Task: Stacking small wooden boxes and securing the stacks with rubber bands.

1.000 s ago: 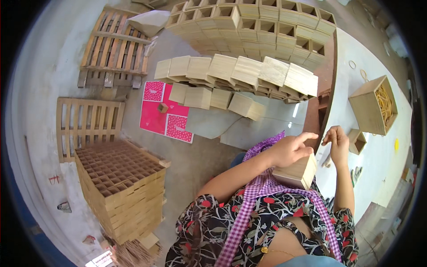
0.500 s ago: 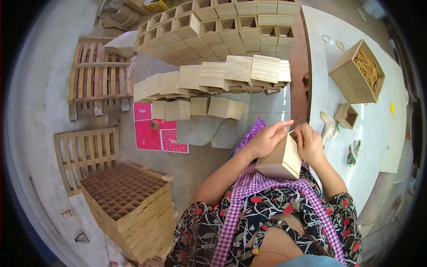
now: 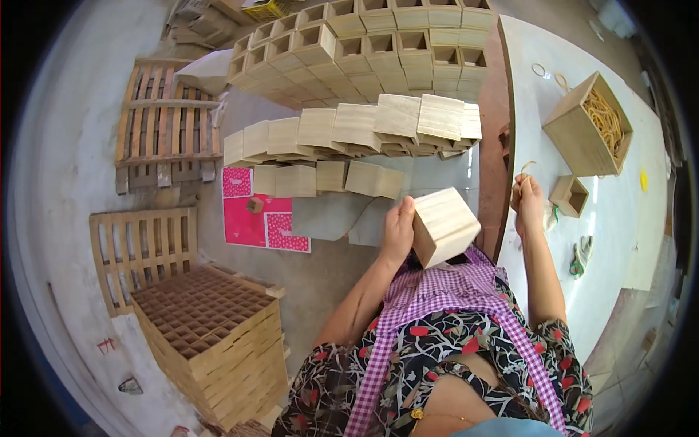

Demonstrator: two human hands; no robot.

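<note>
Pale wooden block-shaped box [image 3: 445,227], head view: I see the left hand [image 3: 397,231] gripping it, off the left edge of the pale grey worktop [image 3: 611,247]; the right hand [image 3: 529,207] pinches a thin tan band [image 3: 527,165] near that edge.

Pale wall [image 3: 69,160] beside grey floor [image 3: 309,280]

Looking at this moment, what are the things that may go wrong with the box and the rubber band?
The wooden box might slip or turn: only the left hand holds it, from one side, and it is tilted. The rubber band might drop or spring away, since the right hand seems to pinch it just at the fingertips.
</note>
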